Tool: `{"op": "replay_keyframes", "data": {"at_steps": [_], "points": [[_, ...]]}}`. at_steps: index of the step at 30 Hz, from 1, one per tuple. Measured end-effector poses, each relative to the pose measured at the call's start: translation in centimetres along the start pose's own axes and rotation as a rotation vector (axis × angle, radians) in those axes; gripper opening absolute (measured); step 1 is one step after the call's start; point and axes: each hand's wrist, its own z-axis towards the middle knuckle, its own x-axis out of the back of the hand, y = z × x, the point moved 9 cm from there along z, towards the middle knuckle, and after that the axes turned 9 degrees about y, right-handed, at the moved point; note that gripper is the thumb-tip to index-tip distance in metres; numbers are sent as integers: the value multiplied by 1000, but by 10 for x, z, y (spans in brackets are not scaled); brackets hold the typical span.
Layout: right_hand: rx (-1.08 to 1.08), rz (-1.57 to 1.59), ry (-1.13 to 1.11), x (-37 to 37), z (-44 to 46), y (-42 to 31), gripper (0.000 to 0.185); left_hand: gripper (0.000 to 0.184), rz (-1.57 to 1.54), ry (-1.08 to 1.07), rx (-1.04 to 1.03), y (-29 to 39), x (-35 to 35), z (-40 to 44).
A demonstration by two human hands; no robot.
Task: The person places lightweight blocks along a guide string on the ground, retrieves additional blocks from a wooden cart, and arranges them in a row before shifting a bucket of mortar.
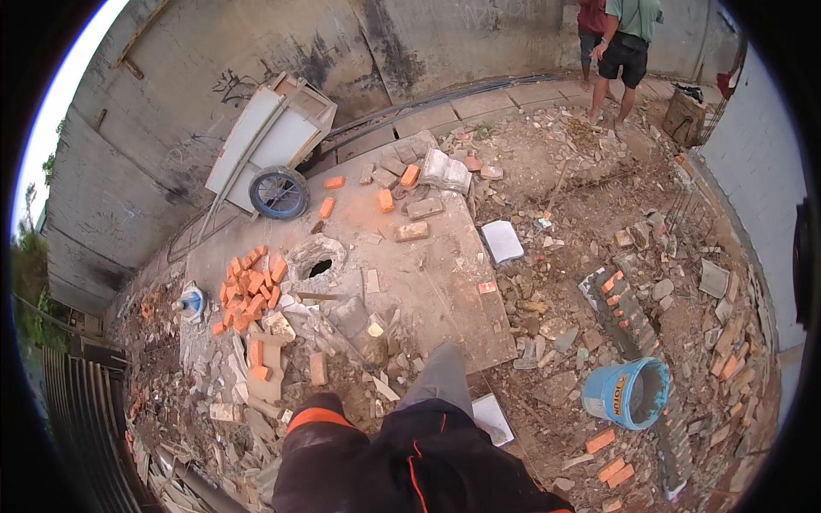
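Neither my left hand nor my right hand shows; my dark jacket with orange trim and one grey trouser leg fill the bottom middle. In front of my legs lies a concrete slab (428, 291) with a round hole (320, 268) in it. A heap of orange bricks (248, 291) sits left of the hole, and loose bricks (386, 201) are scattered further up the slab. To the right, a blue bucket (609, 393) stands beside a low brick-and-mortar row (629, 321). Several orange bricks (600, 441) lie below the bucket.
A two-wheeled cart (278, 137) leans near the concrete wall (256, 43). Two people (629, 51) stand at the upper right. Rubble and broken brick cover the ground on both sides. A white tile (502, 241) lies at the slab's right edge.
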Motion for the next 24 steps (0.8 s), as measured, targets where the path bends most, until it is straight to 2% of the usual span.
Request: {"op": "replay_keyframes", "data": {"at_steps": [1, 5, 7, 11, 12, 14, 15, 16, 17, 18, 20, 22, 23, 24], "points": [[24, -16, 8, -18, -12, -26, 32, 35, -11, -11, 4, -1, 0, 11], [409, -20, 57, -96, -72, -154, 33, 35, -55, -57, 9, -10, 9, 60], [529, -84, -95, -123, -20, -189, 33, 34, -60, -52, 5, -13, 30, 81], [762, -412, -205, -199, -103, -323, 32, 34, -41, 77, -53, -5, 96, 141], [1229, -872, 46, -216, -148, -367, 31, 34, -5, 127, -92, 2, 116, 158], [1707, -1336, 322, -259, -197, -407, 29, 33, 84, 190, -196, 20, 159, 170], [1723, -1523, 293, -279, -193, -422, 29, 33, 128, 201, -249, 32, 179, 169], [1727, -1708, 267, -297, -184, -436, 28, 35, -6, 251, -182, 31, 204, 163], [1742, -1725, 257, -314, -176, -457, 28, 39, -269, 296, -11, 25, 227, 157], [1614, -1614, 207, -329, -187, -481, 29, 42, -513, 354, 183, 20, 244, 147], [1263, -1218, 102, -357, -213, -525, 30, 51, -682, 433, 312, 27, 266, 134], [1128, -1023, 46, -394, -240, -555, 31, 56, -685, 446, 185, 37, 276, 138], [1108, -980, 29, -415, -255, -568, 32, 62, -679, 464, 45, 47, 284, 142], [1092, -947, 11, -435, -263, -583, 33, 62, -682, 460, 49, 45, 286, 142]]}}
